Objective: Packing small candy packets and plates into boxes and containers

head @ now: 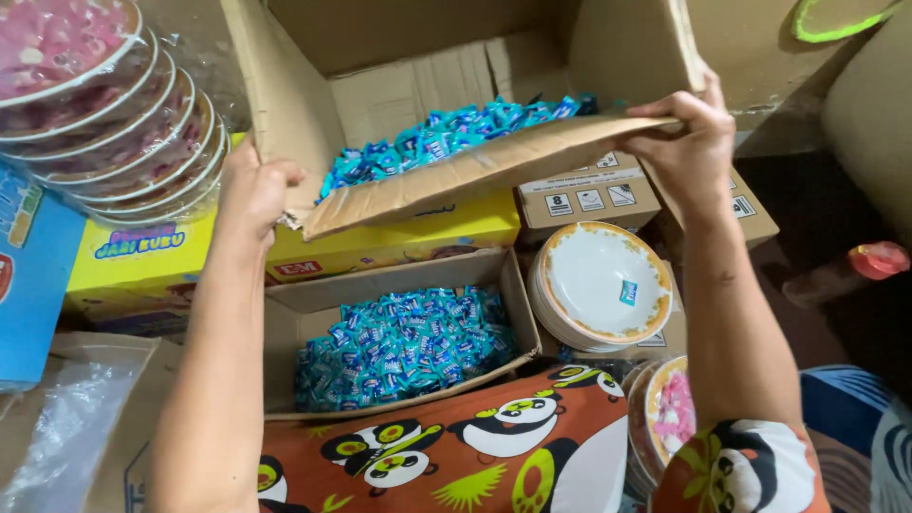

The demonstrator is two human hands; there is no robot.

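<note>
While both bare hands lift it, the large cardboard box (380, 85) is tipped forward, its front flap (475, 176) folded down like a chute. Head view only. Left hand (255, 190) has its grip closed on the flap's left corner, fingers curled over the torn edge. Right hand (689, 142) has its grip closed on the flap's right end, fingers on top, thumb under, just below an upright side flap. Blue wrapped candies (456, 133) lie heaped inside the tipped box, right at the flap's fold, some resting on the flap. Directly below sits a smaller open cardboard box (294, 313), its floor covered with more blue candies (404, 347); it rests against an orange cloth with panda print (456, 456) over the person's lap. Between the two boxes a yellow carton (399, 242) lies flat. Right of the lower box, a stack of white plates with orange rims (598, 285), a small blue sticker on the top one. Behind the plates, a small brown carton (589, 195). Top left, a stack of wrapped pink-patterned plates (104, 104) in clear plastic. Far left, a blue box (28, 275). Far right, a red-capped bottle (855, 266) on its side, blurred.
</note>
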